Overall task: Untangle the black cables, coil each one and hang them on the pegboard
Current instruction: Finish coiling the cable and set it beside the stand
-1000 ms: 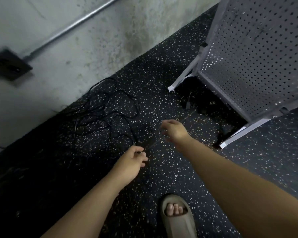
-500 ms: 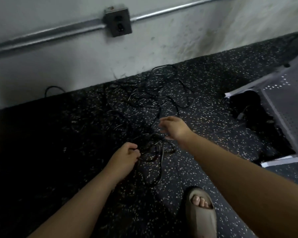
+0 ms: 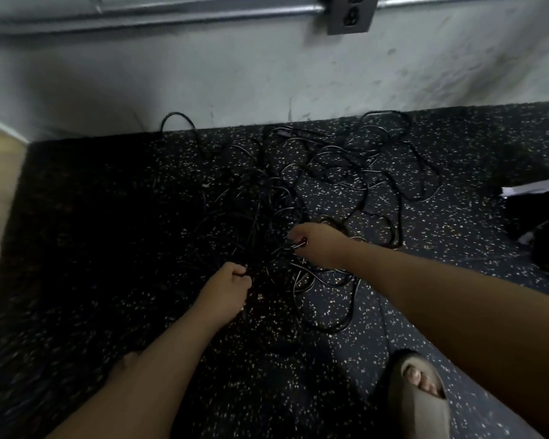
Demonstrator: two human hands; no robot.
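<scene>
Cables (image 3: 330,166) lie in one loose black tangle on the speckled floor (image 3: 457,248) ahead of you, and none of them is coiled yet, so by the look of it you are at the very start: nothing is separated, nothing wound, nothing hung. Nearest you, your foot in a slipper (image 3: 420,403) stands at the lower right, clear of the strands. Just beyond it your left hand (image 3: 227,286) is curled into a fist at the near edge of the pile; it appears to grip a strand there, though the dark floor hides exactly which one. A little farther out and to the right, your right hand (image 3: 317,243) pinches one or more strands between fingertips and thumb, right where the knot is thickest. Past both hands the loops spread wide, the farthest reaching the foot of the wall (image 3: 235,74). Up on that wall sit a conduit (image 3: 171,14) and an outlet (image 3: 351,14). The pegboard face is not in view, so every cable has the whole sequence left.
</scene>
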